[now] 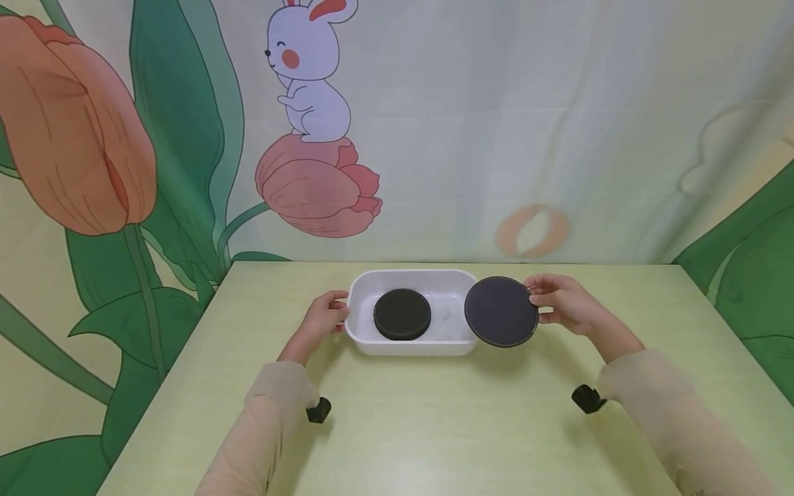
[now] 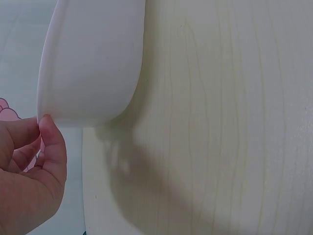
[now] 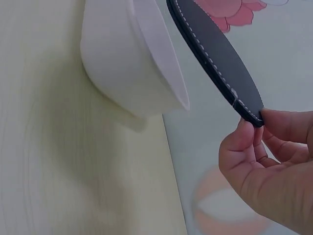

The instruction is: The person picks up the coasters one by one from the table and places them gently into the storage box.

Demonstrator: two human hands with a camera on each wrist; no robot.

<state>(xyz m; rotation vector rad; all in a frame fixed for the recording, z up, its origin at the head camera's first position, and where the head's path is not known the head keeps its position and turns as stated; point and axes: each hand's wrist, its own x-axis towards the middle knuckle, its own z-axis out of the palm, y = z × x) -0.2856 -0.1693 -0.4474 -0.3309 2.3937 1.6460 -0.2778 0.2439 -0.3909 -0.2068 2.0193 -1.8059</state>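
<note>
A white oblong plastic tub [image 1: 409, 348] stands toward the back of the table, with a round black disc [image 1: 402, 314] lying in its left half. At the tub's left end my left hand [image 1: 324, 313] pinches the rim between thumb and fingers, as the left wrist view also shows on the tub wall [image 2: 93, 63]. My right hand [image 1: 567, 303] pinches the right edge of a round black coaster [image 1: 501, 311]. White stitching runs along the coaster's edge [image 3: 215, 63] in the right wrist view. It is held tilted beside the tub's right end, overlapping that end in the head view.
The pale wood-grain table [image 1: 397, 427] ends at a printed curtain [image 1: 434, 138] with tulips and a rabbit. A small black block [image 1: 319, 410] sits at the left sleeve cuff, and another black block [image 1: 588, 399] at the right cuff.
</note>
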